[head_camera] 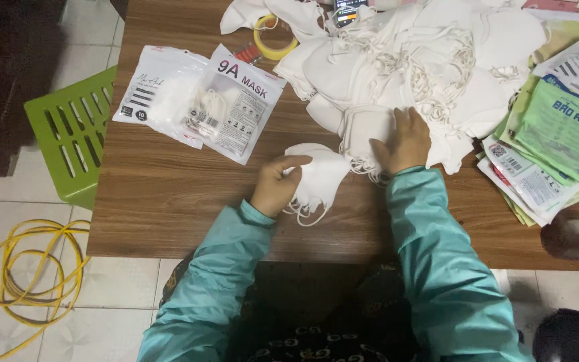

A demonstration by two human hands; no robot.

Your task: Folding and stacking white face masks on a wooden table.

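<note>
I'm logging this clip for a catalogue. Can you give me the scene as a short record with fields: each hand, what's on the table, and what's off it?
left hand: grips a small stack of white face masks, ear loops hanging below
right hand: lies flat on the near edge of a big heap of white masks
table: wooden table
table left: two packaged mask bags
table back: yellow tape roll
table right: stack of empty green and white bags
floor left: green plastic stool, yellow hose
</note>
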